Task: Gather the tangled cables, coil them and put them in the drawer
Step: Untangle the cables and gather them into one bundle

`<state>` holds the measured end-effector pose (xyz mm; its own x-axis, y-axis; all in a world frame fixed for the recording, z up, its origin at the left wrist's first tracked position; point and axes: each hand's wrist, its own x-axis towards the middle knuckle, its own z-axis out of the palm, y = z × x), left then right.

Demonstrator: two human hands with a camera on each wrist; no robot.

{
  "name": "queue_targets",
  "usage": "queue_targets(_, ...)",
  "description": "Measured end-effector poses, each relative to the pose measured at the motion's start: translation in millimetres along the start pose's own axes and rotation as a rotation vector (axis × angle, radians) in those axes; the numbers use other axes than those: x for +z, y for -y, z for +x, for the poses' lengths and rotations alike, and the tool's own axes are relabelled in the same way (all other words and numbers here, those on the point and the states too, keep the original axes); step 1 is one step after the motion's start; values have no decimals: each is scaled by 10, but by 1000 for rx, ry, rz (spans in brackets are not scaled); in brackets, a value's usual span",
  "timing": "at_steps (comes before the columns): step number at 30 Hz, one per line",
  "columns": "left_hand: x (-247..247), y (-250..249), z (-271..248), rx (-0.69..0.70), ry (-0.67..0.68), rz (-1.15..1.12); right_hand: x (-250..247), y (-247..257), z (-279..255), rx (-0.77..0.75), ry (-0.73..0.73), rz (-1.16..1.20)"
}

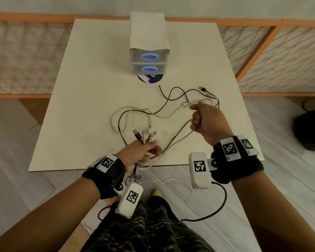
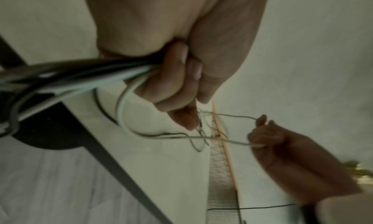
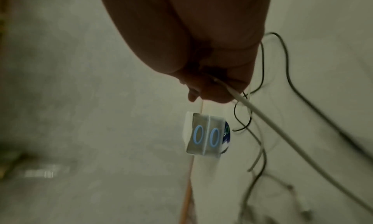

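1. The left hand (image 1: 141, 151) is closed in a fist round a bundle of thin black and white cables (image 1: 135, 113), their metal plugs (image 1: 144, 136) fanning out above the knuckles at the near edge of the counter (image 1: 76, 99).
2. The right hand (image 1: 205, 119) is curled shut, pinching a slack white cable strand (image 2: 222, 140) lifted off the smooth cream top.
3. Loose loops sprawl between the hands.
4. The drawer unit (image 1: 148, 42), boxy, white, with two blue oval pulls, stands closed at the far side on a round printed disc (image 1: 150, 78).
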<state>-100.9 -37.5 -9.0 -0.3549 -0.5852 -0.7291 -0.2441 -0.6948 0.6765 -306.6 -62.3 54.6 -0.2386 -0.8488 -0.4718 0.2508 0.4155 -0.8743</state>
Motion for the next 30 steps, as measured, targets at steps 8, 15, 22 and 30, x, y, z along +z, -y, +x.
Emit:
queue_targets(8,356,-692,179,148,122,-464,186,-545,-384,-401,107,-676)
queue_targets(15,-41,-881,272,237,-25,-509,-443,-1044,-483,-56,239,-853)
queue_targets(22,276,-377,226,191,-41,-484,82,-734,-320,-41,269,-422)
queue_targets(30,-252,-404,32,271,-86,-697,-515,-1363,-325,26,515,-1291)
